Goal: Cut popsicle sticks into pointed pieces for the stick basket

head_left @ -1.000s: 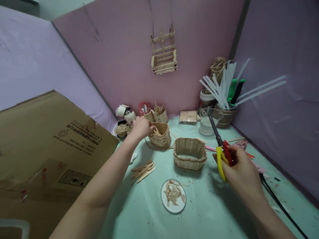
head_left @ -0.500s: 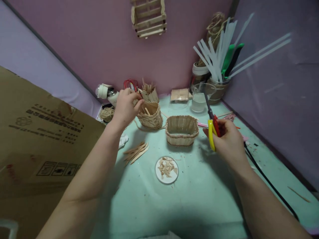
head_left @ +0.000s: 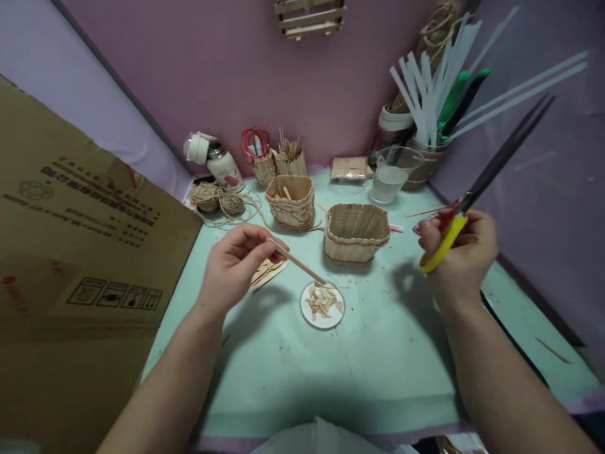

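Between the thumb and fingers of my left hand [head_left: 239, 268] is a thin wooden craft stick [head_left: 300, 263], slanting down to the right. Its far end hangs over or near a small white dish [head_left: 305, 318] of wood chips [head_left: 321, 300]; whether they touch I cannot tell. My right hand [head_left: 460, 255] grips scissors [head_left: 477, 180] with red and yellow handles, blades pointing up and away. Under my left hand lie several split wooden pieces [head_left: 268, 272], partly hidden. A wooden basket [head_left: 357, 246] stands behind the dish, and a smaller one [head_left: 290, 211] holding sticks is to its left.
A cardboard box [head_left: 89, 252] stands along the left side. Twine [head_left: 208, 197], a bottle [head_left: 224, 167] and stick holders [head_left: 290, 161] line the back. At the back right are a clear cup of liquid [head_left: 388, 183] and a pot of white strips [head_left: 428, 94].
My left hand has come back from the smaller basket, now with a craft stick. My right hand has moved right and turned the scissors, blades up to the right. The view has shifted slightly.
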The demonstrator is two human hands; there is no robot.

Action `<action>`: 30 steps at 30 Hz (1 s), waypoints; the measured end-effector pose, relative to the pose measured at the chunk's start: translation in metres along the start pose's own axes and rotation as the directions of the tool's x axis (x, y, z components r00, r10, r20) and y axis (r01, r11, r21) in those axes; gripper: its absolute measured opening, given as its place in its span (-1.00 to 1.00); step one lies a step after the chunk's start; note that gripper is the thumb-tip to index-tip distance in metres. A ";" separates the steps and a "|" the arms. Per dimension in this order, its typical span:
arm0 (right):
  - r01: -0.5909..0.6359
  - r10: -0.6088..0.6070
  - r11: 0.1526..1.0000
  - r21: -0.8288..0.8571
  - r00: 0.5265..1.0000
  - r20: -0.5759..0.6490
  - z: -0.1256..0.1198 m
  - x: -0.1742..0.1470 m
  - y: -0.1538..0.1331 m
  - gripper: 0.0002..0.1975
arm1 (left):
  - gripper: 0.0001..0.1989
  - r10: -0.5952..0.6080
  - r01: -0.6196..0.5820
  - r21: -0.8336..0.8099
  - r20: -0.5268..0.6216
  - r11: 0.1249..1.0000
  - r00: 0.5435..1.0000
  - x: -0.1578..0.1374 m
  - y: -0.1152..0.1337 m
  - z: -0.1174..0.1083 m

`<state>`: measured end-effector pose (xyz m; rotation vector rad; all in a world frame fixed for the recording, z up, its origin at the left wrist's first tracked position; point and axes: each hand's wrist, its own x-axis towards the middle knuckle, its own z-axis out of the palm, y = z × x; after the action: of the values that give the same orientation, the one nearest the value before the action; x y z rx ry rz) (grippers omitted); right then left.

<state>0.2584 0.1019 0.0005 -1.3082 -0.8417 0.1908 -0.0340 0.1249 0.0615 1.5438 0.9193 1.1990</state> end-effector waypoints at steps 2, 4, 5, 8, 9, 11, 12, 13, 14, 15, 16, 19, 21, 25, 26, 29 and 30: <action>0.004 -0.004 1.000 -0.007 1.000 -0.005 0.000 -0.002 -0.001 -0.67 | -0.85 -0.141 0.142 -0.081 0.014 0.987 0.990 -0.012 -0.010 0.005; 0.005 -0.005 1.000 -0.013 1.000 0.007 0.000 -0.004 -0.002 -0.69 | -0.84 -0.262 0.258 -0.160 -0.003 0.953 0.965 -0.021 -0.018 0.010; -0.002 0.002 1.000 -0.015 1.000 0.021 0.000 -0.004 -0.003 -0.70 | -0.84 -0.325 0.315 -0.202 -0.017 0.927 0.946 -0.025 -0.022 0.013; -0.023 0.024 0.999 -0.022 0.998 0.053 0.000 -0.006 -0.004 -0.72 | -0.83 -0.527 0.503 -0.314 0.011 0.805 0.850 -0.031 -0.030 0.018; -0.029 0.031 0.999 -0.026 0.998 0.062 0.000 -0.006 -0.004 -0.72 | -0.82 -0.583 0.564 -0.334 0.050 0.755 0.811 -0.032 -0.031 0.019; -0.057 0.060 0.997 -0.043 0.995 0.077 0.000 -0.005 -0.003 -0.73 | -0.81 -0.655 0.653 -0.358 0.136 0.667 0.744 -0.033 -0.032 0.020; -0.078 0.082 0.996 -0.054 0.993 0.083 -0.001 -0.004 -0.003 -0.73 | -0.80 -0.673 0.680 -0.369 0.172 0.633 0.720 -0.034 -0.032 0.020; -0.100 0.105 0.993 -0.061 0.991 0.086 -0.001 -0.004 -0.002 -0.73 | -0.79 -0.684 0.698 -0.381 0.198 0.606 0.702 -0.034 -0.031 0.021; -0.119 0.124 0.991 -0.063 0.989 0.083 -0.001 -0.003 -0.002 -0.73 | -0.78 -0.691 0.711 -0.391 0.218 0.585 0.689 -0.035 -0.030 0.021; -0.131 0.135 0.989 -0.062 0.988 0.078 -0.002 -0.002 -0.002 -0.73 | -0.77 -0.695 0.720 -0.400 0.236 0.567 0.679 -0.036 -0.029 0.021; -0.137 0.141 0.989 -0.053 0.987 0.076 -0.002 -0.002 -0.003 -0.74 | -0.76 -0.698 0.728 -0.405 0.251 0.553 0.670 -0.037 -0.028 0.022; -0.144 0.144 0.990 0.002 0.986 0.085 -0.003 -0.005 -0.011 -0.75 | -0.75 -0.703 0.752 -0.404 0.298 0.520 0.646 -0.040 -0.027 0.025; -0.148 0.143 0.988 0.043 0.985 0.099 -0.007 -0.013 -0.021 -0.76 | -0.75 -0.699 0.766 -0.402 0.334 0.501 0.632 -0.044 -0.027 0.028; -0.211 0.200 0.977 0.019 0.949 0.245 -0.024 -0.041 -0.044 -0.73 | -0.74 -0.710 0.786 -0.425 0.365 0.449 0.602 -0.051 -0.027 0.033; -0.230 0.218 0.973 0.004 0.928 0.303 -0.029 -0.050 -0.049 -0.72 | -0.73 -0.712 0.783 -0.440 0.361 0.439 0.602 -0.053 -0.027 0.034; -0.376 0.365 0.920 -0.108 0.729 0.579 -0.046 -0.073 -0.059 -0.71 | -0.72 -0.693 0.766 -0.471 0.366 0.437 0.621 -0.057 -0.026 0.037; -0.415 0.400 0.899 -0.142 0.646 0.649 -0.051 -0.079 -0.061 -0.70 | -0.71 -0.684 0.765 -0.466 0.375 0.445 0.626 -0.058 -0.026 0.037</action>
<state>0.2155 -0.0001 0.0201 -1.4111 -1.1214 1.0915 -0.0117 0.0695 0.0182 0.5537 0.8611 0.6113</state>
